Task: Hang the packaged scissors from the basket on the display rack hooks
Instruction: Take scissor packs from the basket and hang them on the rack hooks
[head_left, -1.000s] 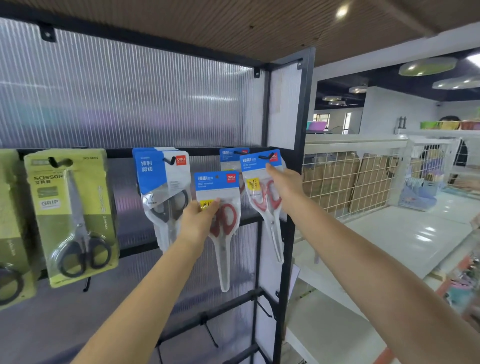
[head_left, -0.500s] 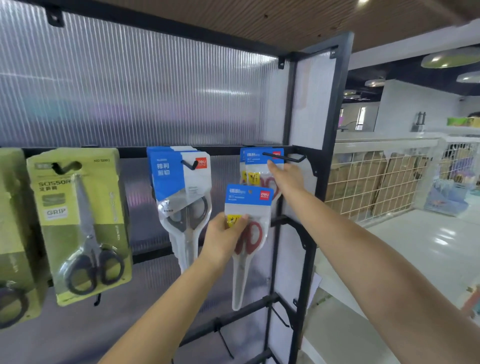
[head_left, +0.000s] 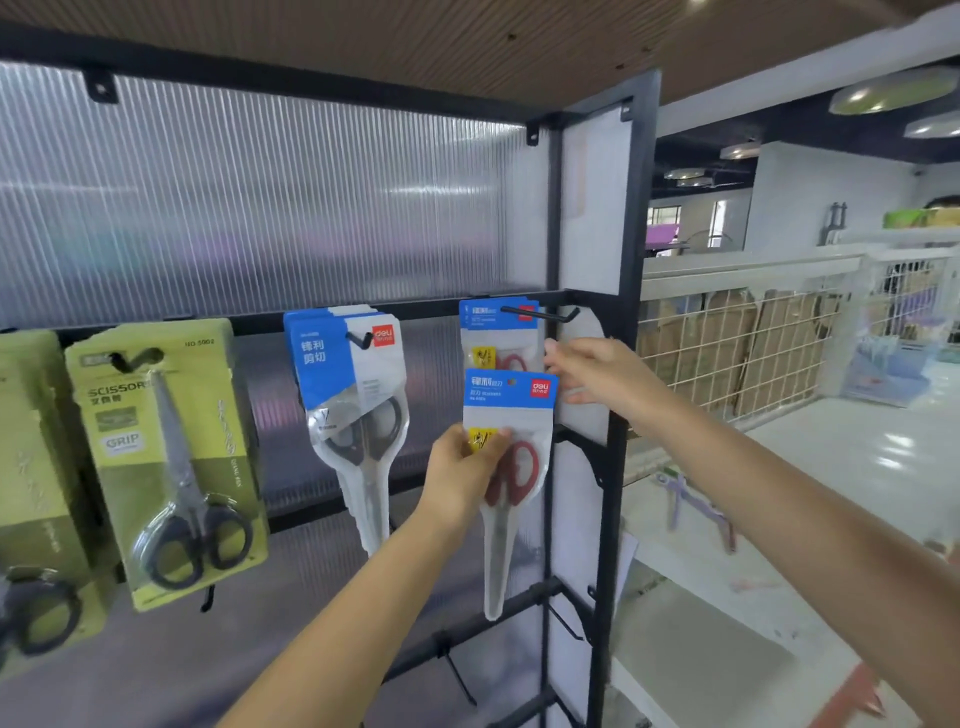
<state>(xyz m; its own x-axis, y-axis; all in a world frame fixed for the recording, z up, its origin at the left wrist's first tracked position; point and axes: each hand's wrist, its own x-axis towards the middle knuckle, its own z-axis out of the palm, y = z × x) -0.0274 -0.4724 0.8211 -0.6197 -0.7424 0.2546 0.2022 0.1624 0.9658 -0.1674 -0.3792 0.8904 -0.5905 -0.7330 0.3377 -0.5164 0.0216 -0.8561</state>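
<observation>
My left hand (head_left: 460, 470) grips a packaged pair of red-handled scissors (head_left: 511, 392) by its middle and holds it upright in front of the rack. Just above and behind it, another pack of the same kind (head_left: 491, 332) hangs on the rightmost black hook (head_left: 543, 314) of the upper rail. My right hand (head_left: 597, 374) is at that pack's right edge, below the hook's tip. Its fingers are loosely extended and hold nothing. The basket is out of view.
Blue packs of dark-handled scissors (head_left: 345, 364) hang on the hook to the left, green scissor packs (head_left: 166, 457) further left. The rack's black corner post (head_left: 623, 395) stands right of the hook. Bare hooks (head_left: 457, 670) jut from lower rails. A white shelf (head_left: 727, 623) lies beyond.
My right hand slid its pack back along the hook, let go and dropped just below the hook. My left hand keeps its pack, now directly under the hanging one.
</observation>
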